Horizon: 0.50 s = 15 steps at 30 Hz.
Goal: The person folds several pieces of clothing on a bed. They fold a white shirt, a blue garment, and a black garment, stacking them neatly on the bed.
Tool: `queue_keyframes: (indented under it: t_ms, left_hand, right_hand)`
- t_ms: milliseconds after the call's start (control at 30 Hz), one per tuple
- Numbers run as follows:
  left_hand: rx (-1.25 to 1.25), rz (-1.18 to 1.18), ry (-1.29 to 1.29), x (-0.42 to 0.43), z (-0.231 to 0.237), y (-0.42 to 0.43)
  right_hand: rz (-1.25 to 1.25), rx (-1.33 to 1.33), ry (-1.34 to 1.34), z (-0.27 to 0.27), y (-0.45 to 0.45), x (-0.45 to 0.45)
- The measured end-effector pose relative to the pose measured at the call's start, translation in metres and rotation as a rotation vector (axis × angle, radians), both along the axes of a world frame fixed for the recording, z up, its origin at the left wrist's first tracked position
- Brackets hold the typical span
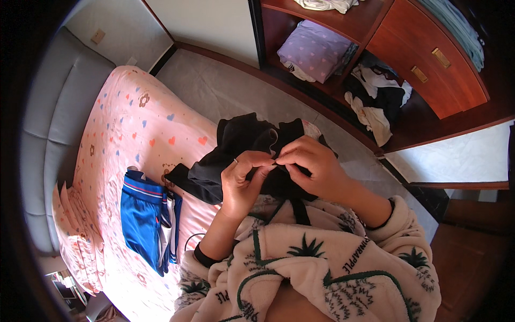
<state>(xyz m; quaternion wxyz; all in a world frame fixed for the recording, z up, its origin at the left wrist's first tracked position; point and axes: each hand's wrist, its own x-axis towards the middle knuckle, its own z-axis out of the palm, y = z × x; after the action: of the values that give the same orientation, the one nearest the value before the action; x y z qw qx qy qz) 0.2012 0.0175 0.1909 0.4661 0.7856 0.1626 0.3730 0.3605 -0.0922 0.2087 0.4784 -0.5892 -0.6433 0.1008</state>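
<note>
A black cloth garment point(241, 137) lies bunched before me, over my lap and the bed's edge. Above it, my left hand point(243, 179) pinches with thumb and forefinger, a ring on one finger. My right hand point(312, 165) meets it, fingertips almost touching the left ones. Both seem to grip a thin pale edge or strand of the garment, too fine to make out. Beside the garment, to the left, a folded pair of blue trousers point(141, 217) with a striped waistband rests on the pink patterned bed sheet point(157, 129).
A grey padded headboard point(48, 120) and a pink pillow point(76, 237) are at the left. An open wooden wardrobe point(426, 56) stands ahead right, holding a folded purple cloth point(316, 48) and a heap of clothes point(374, 96). Grey tiled floor point(209, 76) lies between.
</note>
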Motion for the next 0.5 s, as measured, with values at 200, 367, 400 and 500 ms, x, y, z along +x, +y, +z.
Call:
queue_keyframes:
  t_ms: [200,367,400,500]
  left_hand:
    - [0.013,-0.01,-0.008,-0.001,-0.001,-0.001]
    - [0.032,-0.038,-0.041,0.0,-0.002,0.0]
    - [0.02,-0.053,-0.046,0.0,-0.002,0.0]
    - [0.012,-0.085,-0.051,-0.001,-0.002,0.0]
  right_hand:
    - [-0.008,-0.345,0.351,0.003,0.005,0.016]
    - [0.157,-0.332,0.41,-0.002,0.014,0.019]
    - [0.173,-0.387,0.5,-0.002,0.014,0.019]
    - [0.226,-0.523,0.727,-0.004,0.016,0.021]
